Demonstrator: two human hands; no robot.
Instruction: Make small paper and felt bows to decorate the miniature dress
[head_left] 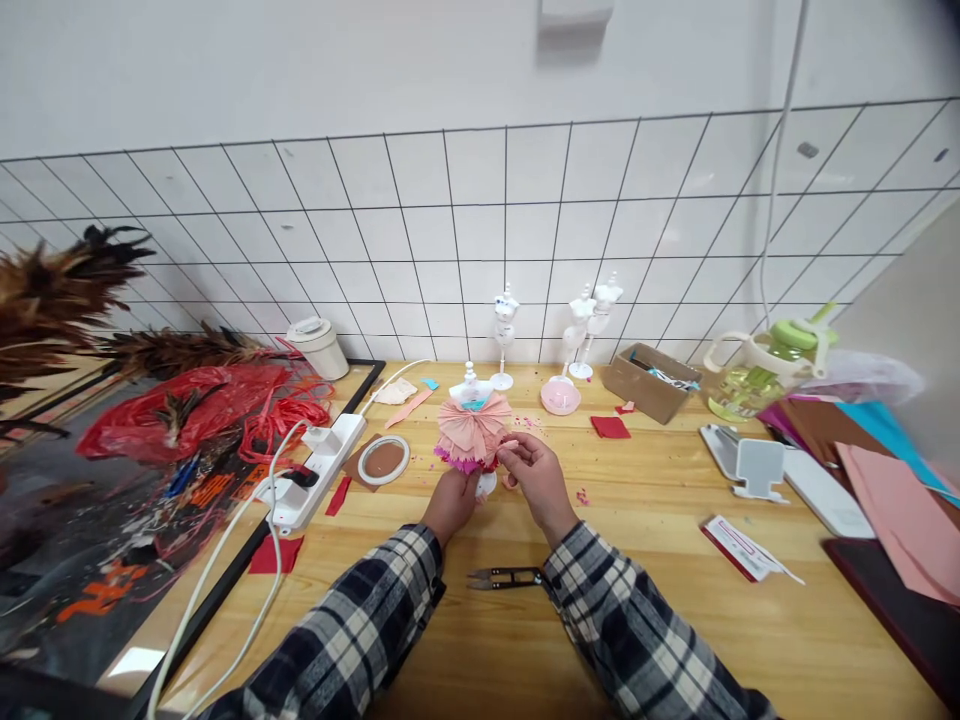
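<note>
A small white dress form (470,386) stands before me, wearing a pleated pink crepe paper skirt (474,428) with a magenta layer below and a bit of blue at the waist. Under the skirt, my left hand (450,505) is closed around the form's lower part; its fingertips are partly hidden. My right hand (538,482) pinches the pink crepe paper at the skirt's right edge, thumb and forefinger together. Black thread snips (504,578) lie on the table between my forearms, close to the right cuff.
More white dress forms (504,335) stand by the tiled wall, near a pink bowl (561,396) and a cardboard box (651,384). Left are a tape roll (384,460) and a power strip (319,475) with cables. A phone stand (759,470) and paper sheets (896,510) lie right.
</note>
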